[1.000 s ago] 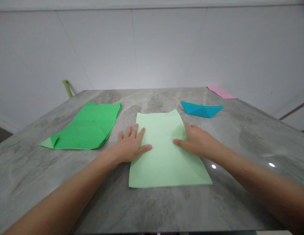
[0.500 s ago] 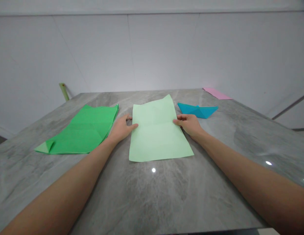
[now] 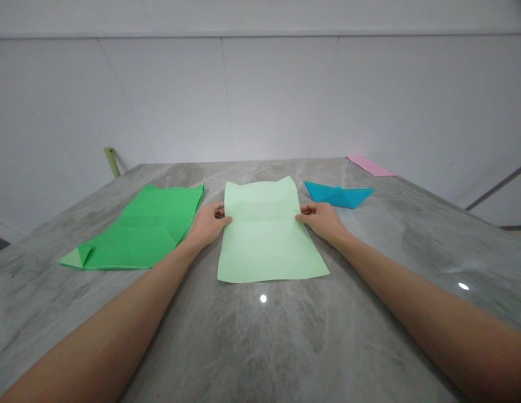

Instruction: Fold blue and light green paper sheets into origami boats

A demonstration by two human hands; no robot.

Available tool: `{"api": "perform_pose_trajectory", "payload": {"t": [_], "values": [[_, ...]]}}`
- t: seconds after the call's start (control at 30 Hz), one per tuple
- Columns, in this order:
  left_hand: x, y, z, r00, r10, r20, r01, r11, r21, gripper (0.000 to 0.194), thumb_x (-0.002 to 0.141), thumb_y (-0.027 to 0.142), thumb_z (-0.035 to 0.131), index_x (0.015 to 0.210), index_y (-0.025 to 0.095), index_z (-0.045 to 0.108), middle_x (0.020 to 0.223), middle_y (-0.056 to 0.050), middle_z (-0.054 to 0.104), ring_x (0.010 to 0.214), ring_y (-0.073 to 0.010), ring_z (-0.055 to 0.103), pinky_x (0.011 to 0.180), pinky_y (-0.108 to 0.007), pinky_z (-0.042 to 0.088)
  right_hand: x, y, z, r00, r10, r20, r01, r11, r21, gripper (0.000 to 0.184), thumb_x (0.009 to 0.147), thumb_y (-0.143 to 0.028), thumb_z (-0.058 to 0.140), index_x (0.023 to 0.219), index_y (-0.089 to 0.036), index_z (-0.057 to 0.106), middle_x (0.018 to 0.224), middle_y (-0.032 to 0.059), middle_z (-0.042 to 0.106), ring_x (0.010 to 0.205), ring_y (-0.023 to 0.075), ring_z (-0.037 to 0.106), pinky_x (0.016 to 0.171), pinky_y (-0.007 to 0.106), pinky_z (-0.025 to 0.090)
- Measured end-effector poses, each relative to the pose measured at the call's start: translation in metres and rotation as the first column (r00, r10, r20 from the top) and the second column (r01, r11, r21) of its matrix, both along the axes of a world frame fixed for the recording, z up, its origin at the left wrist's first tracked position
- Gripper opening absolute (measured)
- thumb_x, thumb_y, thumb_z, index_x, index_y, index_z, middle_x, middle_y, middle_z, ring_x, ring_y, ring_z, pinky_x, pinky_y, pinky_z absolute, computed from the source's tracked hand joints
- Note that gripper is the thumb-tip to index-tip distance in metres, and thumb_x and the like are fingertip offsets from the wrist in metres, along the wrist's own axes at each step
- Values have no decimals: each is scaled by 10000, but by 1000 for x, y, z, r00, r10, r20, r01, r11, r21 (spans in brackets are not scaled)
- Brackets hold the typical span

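Grey marbled tabletop (image 3: pixel 260 347), plain white panelled wall (image 3: pixel 268 95) behind. One rectangular pale-green paper sheet (image 3: pixel 264 240) sits mid-table between two bare hands. Change: palms lay spread on it a second ago; now the sheet is farther from the near edge, pinched at both sides, so it is under two-handed control. Left hand (image 3: pixel 206 224): thumb over the left edge, fingers curled, tips partly hidden. Right hand (image 3: pixel 325 219): likewise on the right edge. Count: one bright-green layered paper piece (image 3: pixel 138 235) left, one folded blue paper boat (image 3: pixel 339 196) right, one flat pink paper piece (image 3: pixel 371 165) at the far right.
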State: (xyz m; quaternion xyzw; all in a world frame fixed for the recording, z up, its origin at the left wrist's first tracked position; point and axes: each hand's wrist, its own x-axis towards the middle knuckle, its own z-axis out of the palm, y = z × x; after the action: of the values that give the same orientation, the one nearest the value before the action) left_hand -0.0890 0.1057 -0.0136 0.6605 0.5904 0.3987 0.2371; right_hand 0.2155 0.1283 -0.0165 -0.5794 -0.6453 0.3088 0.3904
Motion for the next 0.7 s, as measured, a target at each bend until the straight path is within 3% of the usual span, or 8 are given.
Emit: {"api": "perform_pose_trajectory", "payload": {"t": [0.13, 0.6, 0.7], "values": [[-1, -2, 3, 999, 48, 15, -49, 998, 35, 135, 662, 282, 642, 729, 170, 675, 739, -11, 676, 719, -182, 601, 710, -291, 473, 2, 1, 1, 1000, -16, 17, 15, 999, 39, 117, 572, -261, 669, 555, -164, 605, 547, -28, 569, 538, 121, 475, 541, 249, 341], [1, -3, 1, 997, 73, 27, -75, 996, 58, 219, 699, 375, 643, 618, 172, 653, 583, 16, 563, 584, -145, 496, 562, -263, 357, 1, -6, 9, 1000, 10, -1, -10, 999, 31, 241, 672, -393, 595, 714, -161, 645, 482, -36, 523, 402, 94, 399, 418, 230, 297], [1, -3, 0, 996, 93, 14, -94, 994, 64, 293, 745, 420, 616, 595, 168, 629, 548, 24, 513, 547, -132, 465, 541, -260, 343, 0, -8, 12, 1000, -1, 31, 0, 1000, 30, 250, 691, -403, 587, 634, -163, 632, 453, -25, 528, 403, 99, 392, 429, 239, 282]]}}
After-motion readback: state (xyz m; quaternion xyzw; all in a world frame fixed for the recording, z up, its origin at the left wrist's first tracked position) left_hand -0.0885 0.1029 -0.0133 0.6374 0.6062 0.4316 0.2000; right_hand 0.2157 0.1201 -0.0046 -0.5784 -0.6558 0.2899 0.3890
